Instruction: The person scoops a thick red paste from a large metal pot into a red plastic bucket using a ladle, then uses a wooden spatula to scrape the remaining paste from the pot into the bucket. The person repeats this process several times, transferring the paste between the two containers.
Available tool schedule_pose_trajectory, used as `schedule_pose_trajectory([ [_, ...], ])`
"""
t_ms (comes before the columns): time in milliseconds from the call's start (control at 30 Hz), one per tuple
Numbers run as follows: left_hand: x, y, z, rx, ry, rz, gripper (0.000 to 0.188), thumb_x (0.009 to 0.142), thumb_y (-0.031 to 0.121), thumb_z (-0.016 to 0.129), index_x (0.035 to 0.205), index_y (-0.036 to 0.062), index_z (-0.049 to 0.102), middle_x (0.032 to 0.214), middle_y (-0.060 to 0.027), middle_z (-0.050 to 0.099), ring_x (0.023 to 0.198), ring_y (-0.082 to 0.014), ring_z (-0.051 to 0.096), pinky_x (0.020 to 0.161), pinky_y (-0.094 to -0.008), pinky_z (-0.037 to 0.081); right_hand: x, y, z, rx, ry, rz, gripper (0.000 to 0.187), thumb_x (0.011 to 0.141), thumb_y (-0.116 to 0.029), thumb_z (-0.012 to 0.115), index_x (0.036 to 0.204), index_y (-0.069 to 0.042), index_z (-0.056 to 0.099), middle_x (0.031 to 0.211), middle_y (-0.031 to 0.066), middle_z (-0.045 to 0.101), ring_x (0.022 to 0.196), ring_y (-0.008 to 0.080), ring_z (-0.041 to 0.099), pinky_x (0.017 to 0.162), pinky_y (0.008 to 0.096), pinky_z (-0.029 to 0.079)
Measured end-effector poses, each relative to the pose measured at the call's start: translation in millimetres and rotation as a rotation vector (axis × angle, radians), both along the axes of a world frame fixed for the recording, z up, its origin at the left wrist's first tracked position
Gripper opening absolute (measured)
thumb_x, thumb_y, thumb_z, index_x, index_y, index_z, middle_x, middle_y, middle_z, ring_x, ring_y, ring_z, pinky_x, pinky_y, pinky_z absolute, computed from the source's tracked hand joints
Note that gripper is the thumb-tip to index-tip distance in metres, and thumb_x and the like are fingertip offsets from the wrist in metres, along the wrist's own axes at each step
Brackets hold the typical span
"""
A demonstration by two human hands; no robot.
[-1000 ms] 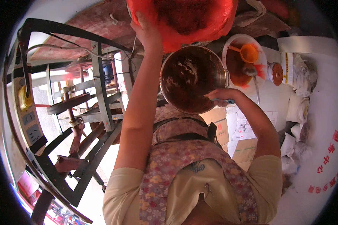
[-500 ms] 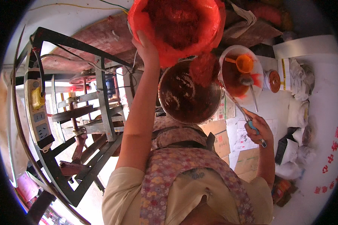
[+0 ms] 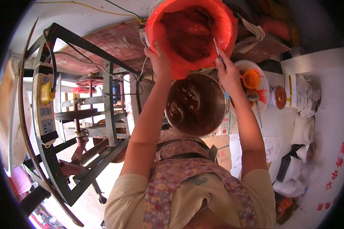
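Observation:
A red plastic-lined bucket [image 3: 154, 32] stands tilted toward me at the top, with dark red paste [image 3: 185, 36] inside. My left hand [image 3: 159, 61] is closed on its near-left rim. My right hand [image 3: 228, 70] grips a long metal utensil [image 3: 216, 46] with a blue handle. Its shaft reaches over the bucket's right side; its head is hidden in the paste. Just below the bucket sits a round metal pot [image 3: 197, 135], its inside coated with dark red-brown stuff and paler streaks.
Right of the pot, partly behind my right arm, a white basin [image 3: 264, 76] holds an orange cup [image 3: 251, 79] and a metal ladle [image 3: 253, 95]. Beyond it is a brown-lidded jar [image 3: 279, 97]. At left stand a dark metal frame [image 3: 109, 103] and a power strip [image 3: 46, 110].
My right hand has moved up and left from beside the basin, bringing the utensil from over the pot into the bucket. The left hand stays on the rim.

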State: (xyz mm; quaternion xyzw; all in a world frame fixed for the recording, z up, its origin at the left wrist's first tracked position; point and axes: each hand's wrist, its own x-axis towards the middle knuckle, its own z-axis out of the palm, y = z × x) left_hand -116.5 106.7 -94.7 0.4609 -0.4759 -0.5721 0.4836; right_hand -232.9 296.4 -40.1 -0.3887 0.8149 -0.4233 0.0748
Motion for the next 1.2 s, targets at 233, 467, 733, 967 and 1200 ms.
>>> schedule_pose_trajectory([
  [233,4,4,13,-0.068,-0.061,0.021,0.062,0.093,0.058,0.043,0.117,0.0014,0.039,0.106,-0.0277,0.056,0.098,-0.043,0.055,0.088,-0.0449,0.041,-69,-35,3,-0.193,0.078,-0.111,0.053,0.089,-0.045,0.062,0.115,0.001,0.053,0.108,0.0122,0.058,0.097,0.0193,0.057,0.083,0.0354,0.047],
  [467,16,-19,0,-0.266,-0.169,-0.005,0.052,0.092,0.044,0.053,0.116,0.0,0.041,0.1,-0.0262,0.058,0.094,-0.0419,0.057,0.082,-0.044,0.043,-111,-86,-7,-0.196,-0.134,-0.043,0.033,0.086,-0.03,0.064,0.099,0.0,0.063,0.089,0.0094,0.065,0.084,0.0199,0.06,0.079,0.0339,0.046],
  [733,70,-51,36,-0.28,-0.286,0.05,0.034,0.086,0.026,0.059,0.105,-0.0025,0.055,0.093,-0.0182,0.062,0.087,-0.0272,0.059,0.077,-0.0383,0.047,-82,-100,30,-0.362,-0.257,0.204,0.021,0.08,-0.016,0.061,0.092,0.0,0.066,0.084,0.0063,0.066,0.076,0.0157,0.058,0.073,0.0302,0.046],
  [967,173,32,115,-0.109,-0.064,0.003,0.048,0.08,0.037,0.071,0.1,-0.0031,0.055,0.088,-0.0058,0.058,0.074,-0.012,0.051,0.066,-0.0269,0.044,11,-56,48,-0.309,-0.545,0.225,0.021,0.081,-0.016,0.059,0.089,0.001,0.069,0.085,0.0059,0.067,0.079,0.0145,0.06,0.074,0.0282,0.047],
  [1200,268,94,154,0.038,-0.212,0.037,0.04,0.082,0.031,0.071,0.101,-0.0005,0.054,0.084,-0.003,0.056,0.071,-0.0074,0.048,0.063,-0.0225,0.041,93,-25,28,-0.136,-0.705,0.286,0.024,0.084,-0.022,0.057,0.095,-0.004,0.067,0.085,0.0055,0.065,0.079,0.017,0.061,0.074,0.0293,0.048],
])
